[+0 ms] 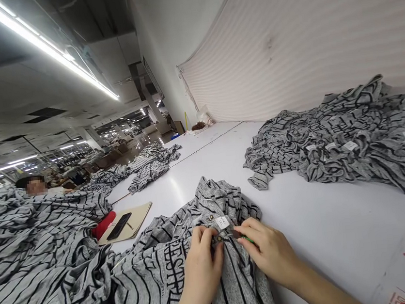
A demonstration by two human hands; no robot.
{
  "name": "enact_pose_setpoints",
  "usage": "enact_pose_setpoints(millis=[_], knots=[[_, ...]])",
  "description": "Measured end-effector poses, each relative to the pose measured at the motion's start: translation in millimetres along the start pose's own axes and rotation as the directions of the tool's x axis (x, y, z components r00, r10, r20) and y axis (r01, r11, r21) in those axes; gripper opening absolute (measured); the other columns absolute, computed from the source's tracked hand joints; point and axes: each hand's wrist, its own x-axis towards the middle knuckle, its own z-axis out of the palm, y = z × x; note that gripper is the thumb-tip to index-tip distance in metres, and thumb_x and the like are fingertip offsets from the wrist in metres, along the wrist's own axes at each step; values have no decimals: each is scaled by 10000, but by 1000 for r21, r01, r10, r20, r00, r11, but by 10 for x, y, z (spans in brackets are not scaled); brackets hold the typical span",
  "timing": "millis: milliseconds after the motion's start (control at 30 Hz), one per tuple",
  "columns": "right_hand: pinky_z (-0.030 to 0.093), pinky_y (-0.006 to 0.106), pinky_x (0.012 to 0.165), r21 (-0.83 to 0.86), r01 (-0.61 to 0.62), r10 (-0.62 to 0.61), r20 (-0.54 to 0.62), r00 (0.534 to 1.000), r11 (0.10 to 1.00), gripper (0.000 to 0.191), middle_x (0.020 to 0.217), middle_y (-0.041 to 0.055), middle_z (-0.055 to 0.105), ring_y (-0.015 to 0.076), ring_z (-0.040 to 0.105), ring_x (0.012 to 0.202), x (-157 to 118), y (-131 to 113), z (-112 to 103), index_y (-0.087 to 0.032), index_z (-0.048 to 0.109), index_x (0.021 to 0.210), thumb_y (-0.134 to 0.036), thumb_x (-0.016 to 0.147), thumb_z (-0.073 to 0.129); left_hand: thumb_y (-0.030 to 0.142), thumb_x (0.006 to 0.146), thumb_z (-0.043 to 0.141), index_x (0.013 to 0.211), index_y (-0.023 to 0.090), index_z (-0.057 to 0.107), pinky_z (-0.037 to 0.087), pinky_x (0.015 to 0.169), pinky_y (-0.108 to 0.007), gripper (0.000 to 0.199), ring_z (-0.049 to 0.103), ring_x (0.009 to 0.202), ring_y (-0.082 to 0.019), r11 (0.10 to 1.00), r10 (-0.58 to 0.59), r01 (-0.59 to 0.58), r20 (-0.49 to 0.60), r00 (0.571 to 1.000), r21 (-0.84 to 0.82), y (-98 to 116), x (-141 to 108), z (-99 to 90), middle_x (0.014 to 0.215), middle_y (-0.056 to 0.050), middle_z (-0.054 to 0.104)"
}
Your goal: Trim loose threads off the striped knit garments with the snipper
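Note:
A grey shirt with black stripes point(234, 275) lies bunched in front of me, with dark lettering on its front. A white size label point(222, 223) shows at its neck, with small metal-looking buttons point(218, 238) close by. My left hand point(204, 261) pinches the shirt's cloth beside the buttons, thumb and fingers closed. Just right of the label, my right hand point(270, 249) is closed around a small tool with a green part point(248, 239). The tool's dark end touches or nearly touches the cloth; its exact kind is mostly hidden by the fingers.
Piles of similar striped shirts lie at the right point(333, 142), the left point(32, 230) and farther back point(152, 162). A dark phone point(120, 226) and a pen point(129, 225) rest on a tan notebook point(142, 215) beside red cloth point(103, 225). A person point(34, 185) is behind the left pile.

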Motion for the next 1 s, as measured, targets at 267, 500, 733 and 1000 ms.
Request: enact_pose_setpoints(millis=[267,500,733,1000], knots=[[464,299,742,103,20,-22,16,1000,994,221,981,30,620,189,606,856,6,-23,-18,-239,606,1095,-187,921,481,146,869,446,964,216,555,463,792,-345,161,559,858,-201,996,3,5,92,996,-86,-54,70,-65,955,-44,513],[405,260,637,108,40,-40,-6,999,993,181,866,17,561,163,574,722,132,-164,190,-226,631,933,-127,850,503,138,847,440,864,210,569,441,803,-335,149,544,894,-209,969,-19,54,145,989,-242,-30,128,-156,914,-41,534],[354,216,524,745,-255,245,127,961,617,233,671,-34,471,115,445,577,81,-141,45,-190,539,793,-395,902,513,282,872,474,936,209,549,440,656,-298,123,553,652,-159,888,-127,223,251,960,-402,-55,38,-221,807,-6,573],[441,250,697,412,-238,132,269,954,880,154,935,8,610,172,583,829,-82,-180,-241,-232,653,959,-231,808,621,451,788,610,1035,150,594,389,502,-221,390,496,529,-115,633,-219,467,436,873,-618,-49,-19,-200,607,45,524]])
